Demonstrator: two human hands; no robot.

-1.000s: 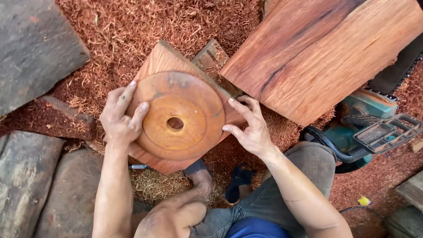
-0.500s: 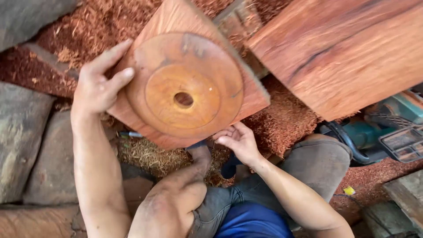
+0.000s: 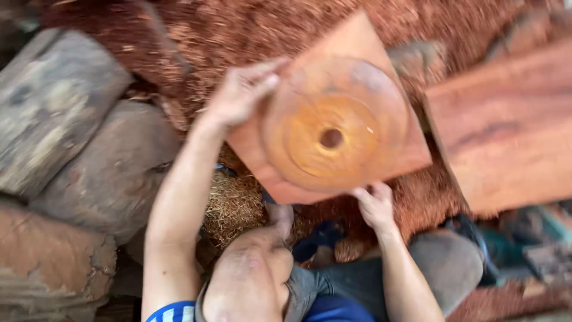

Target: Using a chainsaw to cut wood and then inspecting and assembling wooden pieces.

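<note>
A square reddish wooden block [image 3: 357, 48] with a round turned disc and a small centre hole [image 3: 331, 138] is tipped up above the sawdust. My left hand [image 3: 238, 92] grips its upper left edge, fingers over the disc's rim. My right hand [image 3: 374, 206] holds its lower edge from beneath. My bent knee [image 3: 250, 274] is directly under the block. The picture is blurred by motion.
A wide reddish plank [image 3: 506, 131] lies at the right. Grey stone slabs [image 3: 65, 101] lie at the left, with more below [image 3: 53, 256]. Red sawdust [image 3: 238, 30] covers the ground. A green power tool [image 3: 536, 238] shows at the lower right.
The block has been lifted and tilted. My right hand slid from its right side to its lower edge. The view shifted right and closer.
</note>
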